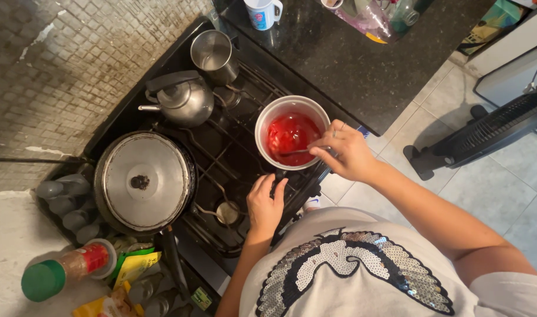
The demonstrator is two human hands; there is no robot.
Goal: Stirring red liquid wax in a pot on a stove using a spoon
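- The saucepan (292, 132) is round, white-walled and smooth, sitting on the black stove (233, 158) — its inside is filled with a glossy red liquid (289, 134), thick-looking and uneven in shade.
- A thin metal spoon (295, 152) lies across the liquid, its bowl sunk in the red near the pan's middle.
- The right hand (343, 151) hovers over the pan's near rim, fingers pinched shut on the spoon's handle; a ring shows on one finger, and the forearm runs back bent at the elbow.
- The left hand (265, 202) sits just below the pan, curled closed around the dark pan handle (278, 178), knuckles up, wrist straight.
- Left of that hand, a wide dull-metal lid (144, 179) with a small dark knob covers a black frying pan — its contents are hidden.
- Beyond the lid, a rounded steel kettle (183, 101) with a dark handle, and farther off a plain steel mug (212, 54), cylindrical and shiny.
- Nearer the person than the lid, a jar (66, 270) with a green cap lies on its side, holding brownish grains.
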